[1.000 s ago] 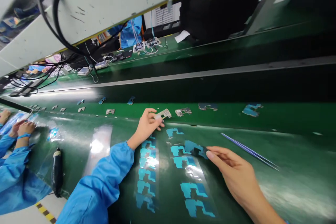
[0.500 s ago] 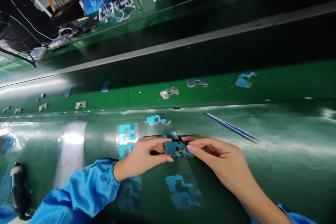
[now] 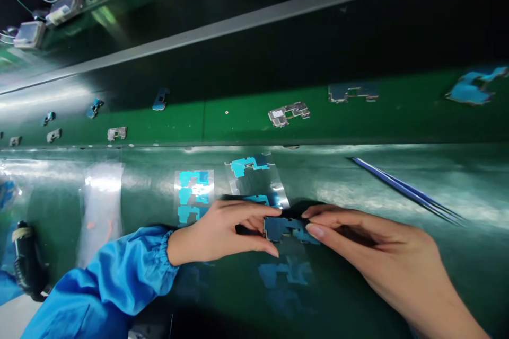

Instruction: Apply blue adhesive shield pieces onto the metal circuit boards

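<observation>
A small phone circuit board (image 3: pixel 284 229) with a dark blue face is held between my two hands, a little above the table. My left hand (image 3: pixel 234 225) grips its left end, fingers along the upper edge and thumb below. On the right end, my right hand (image 3: pixel 366 238) pinches the board between thumb and fingertips. Behind and under the hands lies a clear sheet with bright blue die-cut stickers (image 3: pixel 247 166). Left of it is another sheet of blue stickers (image 3: pixel 193 186), partly covered by my left hand. Faint blue cutouts (image 3: pixel 284 274) show below the board.
Blue tweezers (image 3: pixel 401 185) lie to the right. Along the green strip behind sit several circuit boards, including a silver one (image 3: pixel 289 114) and a blue-covered one (image 3: pixel 473 87). A clear plastic bag (image 3: pixel 101 201) and a black-handled tool (image 3: pixel 27 262) are at left.
The view has shifted down and closer, so the person across is out of sight. Both hands keep hold of the circuit board, which shows at a slightly different tilt.
</observation>
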Motion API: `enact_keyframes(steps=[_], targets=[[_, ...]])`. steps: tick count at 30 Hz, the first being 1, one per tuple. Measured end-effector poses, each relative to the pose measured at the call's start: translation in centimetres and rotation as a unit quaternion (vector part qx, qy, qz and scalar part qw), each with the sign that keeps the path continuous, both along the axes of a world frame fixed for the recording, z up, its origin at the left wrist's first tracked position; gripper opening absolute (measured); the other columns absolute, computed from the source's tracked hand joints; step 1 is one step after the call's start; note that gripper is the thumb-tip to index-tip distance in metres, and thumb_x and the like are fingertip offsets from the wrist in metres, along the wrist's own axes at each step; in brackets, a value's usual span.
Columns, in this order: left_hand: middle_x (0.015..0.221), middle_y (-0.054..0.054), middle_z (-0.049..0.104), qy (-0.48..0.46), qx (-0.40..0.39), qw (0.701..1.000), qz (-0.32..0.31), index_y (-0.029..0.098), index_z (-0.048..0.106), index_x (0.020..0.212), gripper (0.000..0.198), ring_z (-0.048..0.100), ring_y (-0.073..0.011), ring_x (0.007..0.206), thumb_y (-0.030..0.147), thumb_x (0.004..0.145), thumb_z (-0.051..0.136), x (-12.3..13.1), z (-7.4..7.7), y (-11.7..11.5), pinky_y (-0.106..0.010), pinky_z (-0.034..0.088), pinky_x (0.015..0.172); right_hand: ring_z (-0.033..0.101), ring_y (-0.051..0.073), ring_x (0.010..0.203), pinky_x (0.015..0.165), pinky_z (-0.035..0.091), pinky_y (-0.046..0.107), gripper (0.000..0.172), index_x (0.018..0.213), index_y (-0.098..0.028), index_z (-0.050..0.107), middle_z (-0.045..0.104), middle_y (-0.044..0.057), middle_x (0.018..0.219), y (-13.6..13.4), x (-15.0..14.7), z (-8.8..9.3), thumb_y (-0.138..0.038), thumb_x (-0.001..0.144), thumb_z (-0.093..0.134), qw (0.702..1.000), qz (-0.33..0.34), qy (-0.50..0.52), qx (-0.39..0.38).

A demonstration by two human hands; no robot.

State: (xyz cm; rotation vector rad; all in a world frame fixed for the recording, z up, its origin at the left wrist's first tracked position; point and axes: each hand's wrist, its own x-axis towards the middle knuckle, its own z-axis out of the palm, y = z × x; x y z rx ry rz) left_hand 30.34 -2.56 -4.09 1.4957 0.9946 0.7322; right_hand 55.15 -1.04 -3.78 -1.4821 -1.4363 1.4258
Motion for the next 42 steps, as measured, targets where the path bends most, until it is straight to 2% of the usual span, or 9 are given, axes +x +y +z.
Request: enact_keyframes(steps=[3,6,11,18,23,34,42], targets=[[0.086,-0.003,0.075,-0.056,-0.072,0.996,0.004,0.020,0.068,0.128,0.056,0.074,-0.0152,0.075,0.032,0.077,0.086,0.1,0.0,0.0,-0.028,0.066,0.072,0.079,0.020,0.080,0.069,0.066,0.023,0.005,0.076,-0.035,0.080,0.081,-0.003,0.088,0.0,-0.1,0.1,-0.030,0.075,0.082,1.000,-0.007,0.006,0.003],[0.084,-0.002,0.075,-0.068,-0.092,0.993,0.026,0.018,0.072,0.120,0.051,0.075,-0.0156,0.075,0.026,0.073,0.089,0.2,-0.1,0.1,-0.028,0.066,0.073,0.079,0.020,0.079,0.066,0.065,0.021,0.005,0.073,-0.035,0.080,0.081,-0.003,0.085,0.2,-0.4,0.4,-0.029,0.074,0.081,1.000,-0.013,0.016,0.009],[0.094,-0.004,0.078,-0.113,-0.147,0.982,0.026,0.019,0.069,0.121,0.051,0.078,-0.0175,0.085,0.018,0.074,0.087,0.3,0.0,0.0,-0.028,0.066,0.080,0.078,0.018,0.074,0.062,0.062,0.017,0.006,0.068,-0.033,0.079,0.081,-0.003,0.081,0.4,-0.9,0.8,-0.029,0.073,0.079,0.999,-0.022,0.018,0.020],[0.088,-0.004,0.077,-0.082,-0.141,0.985,0.048,0.017,0.071,0.117,0.050,0.077,-0.0172,0.081,0.020,0.071,0.090,0.3,0.0,-0.2,-0.028,0.066,0.076,0.078,0.018,0.073,0.061,0.060,0.017,0.006,0.066,-0.032,0.079,0.081,-0.001,0.080,0.4,-1.0,0.9,-0.031,0.072,0.079,0.999,-0.032,0.011,0.022],[0.089,-0.001,0.078,-0.098,-0.148,0.983,0.038,0.019,0.070,0.118,0.048,0.077,-0.0144,0.083,0.016,0.073,0.087,0.4,0.2,-0.1,-0.026,0.065,0.080,0.078,0.019,0.074,0.061,0.061,0.019,0.006,0.066,-0.030,0.079,0.081,0.000,0.082,0.3,-1.0,0.8,-0.032,0.073,0.078,0.999,-0.030,-0.001,0.015],[0.087,0.001,0.078,-0.095,-0.140,0.985,0.032,0.021,0.069,0.119,0.049,0.077,-0.0125,0.082,0.013,0.074,0.086,0.4,0.5,0.1,-0.022,0.064,0.079,0.077,0.019,0.072,0.061,0.060,0.021,0.010,0.065,-0.030,0.078,0.080,0.000,0.081,0.3,-0.9,0.9,-0.035,0.074,0.077,1.000,-0.025,-0.010,0.007],[0.085,-0.003,0.078,-0.050,-0.135,0.989,0.036,0.018,0.069,0.118,0.047,0.077,-0.0155,0.078,0.026,0.076,0.087,0.3,0.5,-0.1,-0.026,0.066,0.074,0.076,0.021,0.072,0.060,0.060,0.026,0.015,0.067,-0.028,0.077,0.080,0.002,0.083,0.2,-1.0,0.5,-0.039,0.077,0.076,1.000,-0.019,-0.022,0.009]])
